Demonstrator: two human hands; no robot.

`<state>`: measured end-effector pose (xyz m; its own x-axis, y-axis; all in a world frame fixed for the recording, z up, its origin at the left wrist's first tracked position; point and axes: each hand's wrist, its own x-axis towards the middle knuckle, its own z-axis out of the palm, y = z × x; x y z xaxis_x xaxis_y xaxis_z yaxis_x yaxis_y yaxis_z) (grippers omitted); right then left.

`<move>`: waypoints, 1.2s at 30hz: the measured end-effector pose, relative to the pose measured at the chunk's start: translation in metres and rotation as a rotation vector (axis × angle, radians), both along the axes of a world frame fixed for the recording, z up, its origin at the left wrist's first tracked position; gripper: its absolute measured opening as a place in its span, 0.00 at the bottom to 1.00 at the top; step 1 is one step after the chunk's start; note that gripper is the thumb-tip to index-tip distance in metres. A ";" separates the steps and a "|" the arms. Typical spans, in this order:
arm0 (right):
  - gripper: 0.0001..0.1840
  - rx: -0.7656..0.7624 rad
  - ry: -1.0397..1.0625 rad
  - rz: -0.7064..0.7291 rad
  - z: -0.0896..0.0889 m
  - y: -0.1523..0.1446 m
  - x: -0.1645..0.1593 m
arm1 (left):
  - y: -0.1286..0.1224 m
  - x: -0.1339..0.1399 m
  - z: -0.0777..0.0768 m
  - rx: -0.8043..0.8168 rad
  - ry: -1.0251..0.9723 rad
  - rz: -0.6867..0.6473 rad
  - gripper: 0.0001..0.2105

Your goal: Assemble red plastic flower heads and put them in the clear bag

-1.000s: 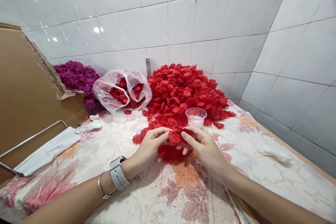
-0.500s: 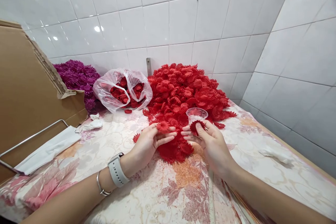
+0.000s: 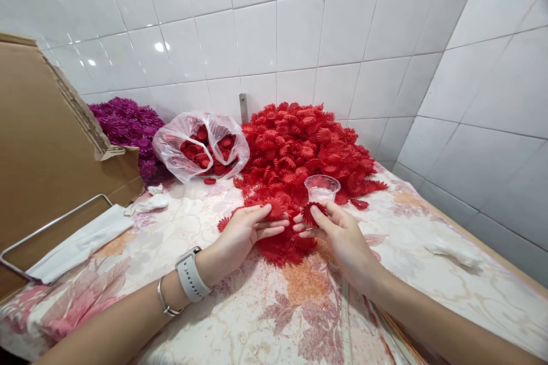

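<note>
My left hand (image 3: 242, 236) pinches a bright red artificial flower piece (image 3: 277, 210) between thumb and fingers, with a white watch on the wrist. Facing it, my right hand (image 3: 345, 239) has its thumb pressed on a darker red, toothed-edged flower piece (image 3: 309, 215). A small gap separates the two hands. Behind and below them spreads a large heap of red flower pieces (image 3: 299, 142). Just beyond my right hand stands a clear plastic cup (image 3: 322, 185); its contents are hard to make out.
A clear plastic bag (image 3: 171, 154) of dark red pieces sits left of the heap, beside a purple flower pile (image 3: 128, 125). A cardboard box (image 3: 51, 125) stands at the left. White crumpled tissue (image 3: 456, 254) lies at the right on the patterned tablecloth (image 3: 222, 319). Tiled walls close off the back and right.
My right hand has shifted slightly left with the dark red flower piece. My left thumb now lies over the bright red piece, which has moved slightly right.
</note>
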<state>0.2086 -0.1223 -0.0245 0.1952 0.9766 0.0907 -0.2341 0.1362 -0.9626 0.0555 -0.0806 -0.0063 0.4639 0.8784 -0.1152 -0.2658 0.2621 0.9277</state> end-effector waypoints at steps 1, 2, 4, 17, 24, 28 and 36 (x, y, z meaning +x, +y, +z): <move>0.13 0.002 -0.010 0.010 0.001 -0.001 0.000 | -0.001 0.000 -0.001 0.034 0.057 -0.010 0.07; 0.13 0.004 -0.021 0.026 0.002 -0.002 0.000 | -0.001 -0.001 -0.001 0.065 0.110 -0.021 0.08; 0.12 0.018 -0.045 0.071 0.004 -0.004 0.000 | -0.003 -0.002 0.000 0.106 0.202 -0.027 0.10; 0.12 0.012 -0.277 0.216 0.000 -0.006 -0.001 | 0.000 -0.003 -0.003 0.291 0.337 0.049 0.14; 0.13 0.000 -0.260 -0.079 0.002 0.000 0.008 | 0.007 -0.006 -0.002 0.474 0.297 0.224 0.14; 0.15 -0.005 -0.289 -0.022 0.001 -0.002 0.006 | 0.004 -0.008 -0.002 0.806 0.448 0.269 0.18; 0.13 0.017 -0.343 0.094 0.002 -0.003 0.001 | -0.006 -0.005 -0.001 0.797 0.505 0.066 0.08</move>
